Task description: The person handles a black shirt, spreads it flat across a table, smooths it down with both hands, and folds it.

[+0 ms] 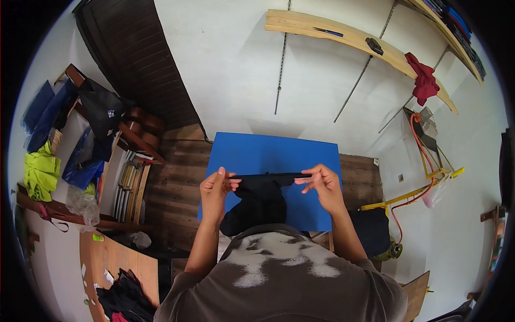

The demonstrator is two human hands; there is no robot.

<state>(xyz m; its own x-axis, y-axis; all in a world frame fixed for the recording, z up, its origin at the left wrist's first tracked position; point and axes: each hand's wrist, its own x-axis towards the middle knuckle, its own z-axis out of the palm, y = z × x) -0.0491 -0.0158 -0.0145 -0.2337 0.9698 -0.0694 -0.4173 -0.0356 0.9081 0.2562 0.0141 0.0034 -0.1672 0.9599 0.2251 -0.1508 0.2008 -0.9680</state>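
A black cloth garment (261, 199) hangs between my hands over the blue table (316, 209), its upper edge pulled nearly straight. My left hand (215, 190) pinches one end of that edge between thumb and fingers. At the other end, my right hand (322, 187) grips the edge the same way, some of its fingers spread loosely. The lower part of the cloth bunches toward my body on the left side. Its exact kind cannot be made out.
A wooden shelf (343, 40) on the wall holds a pen, a dark object and a red cloth (422, 79). Bags and a lime-green cloth (41, 170) hang at left. Black garments (126, 295) lie on a wooden table (134, 257). A yellow frame (402, 196) stands right.
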